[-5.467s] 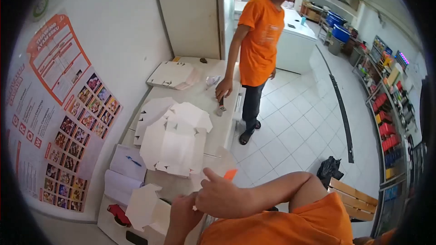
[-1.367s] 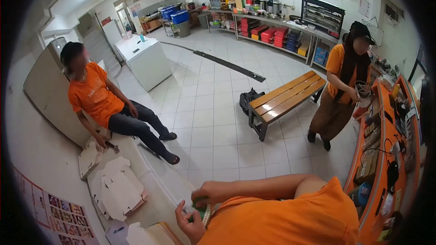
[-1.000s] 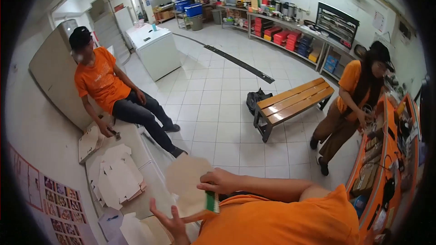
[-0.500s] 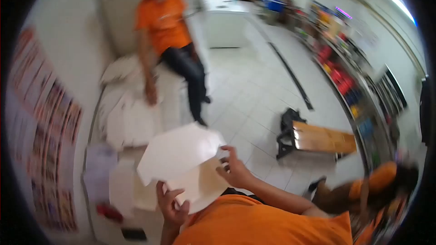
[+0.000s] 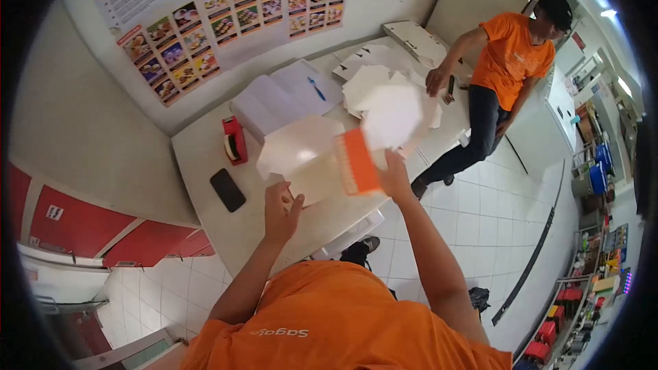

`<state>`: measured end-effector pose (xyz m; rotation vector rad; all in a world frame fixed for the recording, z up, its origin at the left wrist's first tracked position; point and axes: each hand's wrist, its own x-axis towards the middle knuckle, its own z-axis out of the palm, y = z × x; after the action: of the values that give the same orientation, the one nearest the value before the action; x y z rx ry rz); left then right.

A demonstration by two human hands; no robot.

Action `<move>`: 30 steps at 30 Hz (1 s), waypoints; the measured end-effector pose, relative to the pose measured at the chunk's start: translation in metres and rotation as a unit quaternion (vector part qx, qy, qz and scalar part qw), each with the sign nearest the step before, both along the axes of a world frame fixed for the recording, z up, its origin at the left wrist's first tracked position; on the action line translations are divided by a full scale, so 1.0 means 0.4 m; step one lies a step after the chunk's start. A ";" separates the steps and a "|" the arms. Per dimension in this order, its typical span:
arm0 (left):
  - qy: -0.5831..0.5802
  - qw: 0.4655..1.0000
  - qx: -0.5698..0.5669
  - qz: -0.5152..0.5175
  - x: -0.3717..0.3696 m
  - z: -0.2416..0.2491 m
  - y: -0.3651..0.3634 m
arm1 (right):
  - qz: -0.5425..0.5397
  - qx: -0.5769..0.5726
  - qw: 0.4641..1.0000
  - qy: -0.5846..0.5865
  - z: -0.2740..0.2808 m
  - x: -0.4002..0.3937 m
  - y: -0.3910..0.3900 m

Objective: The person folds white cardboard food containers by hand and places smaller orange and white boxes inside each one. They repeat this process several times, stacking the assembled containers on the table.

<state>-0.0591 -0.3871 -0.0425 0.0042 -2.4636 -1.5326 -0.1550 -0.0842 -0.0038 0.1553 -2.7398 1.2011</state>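
Note:
A flat cardboard box blank lies before me near the front edge of the table, with a white eight-sided panel (image 5: pixel 301 140) on its left part. A blurred orange panel (image 5: pixel 358 164) stands out toward the right, beside a bright white panel (image 5: pixel 394 116). My right hand (image 5: pixel 393 177) is closed on the cardboard at this right side. At the near left edge is my left hand (image 5: pixel 279 211), thumb and fingers bent around the cardboard's border. Some fingertips are hidden by the cardboard.
Behind the blank lie more white cardboard pieces (image 5: pixel 363 72), papers (image 5: pixel 274 99) with a blue pen (image 5: pixel 316 89), a red tape dispenser (image 5: pixel 234 141) and a black phone (image 5: pixel 227 190). A person in orange (image 5: pixel 517 62) leans on the table's far right end.
My view has swung left toward the table and wall poster. The cardboard, earlier raised between both hands, is now lower over the table, with its orange panel in view at my right hand.

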 end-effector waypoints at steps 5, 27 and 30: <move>-0.030 0.994 -0.088 -0.051 -0.076 -0.086 -0.076 | 0.098 0.084 0.992 -0.001 -0.109 -0.179 -0.133; 0.057 0.993 -0.070 -0.078 -0.048 -0.118 -0.063 | 0.007 0.309 0.942 -0.129 -0.128 -0.141 -0.233; 0.075 0.987 -0.111 -0.089 -0.027 -0.140 -0.060 | 0.024 0.316 0.941 -0.122 -0.140 -0.148 -0.232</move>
<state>-0.0697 -0.4113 -0.0984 -0.3655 -2.5525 -1.2601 -0.2141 -0.1770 -0.0598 0.1465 -3.2612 0.3160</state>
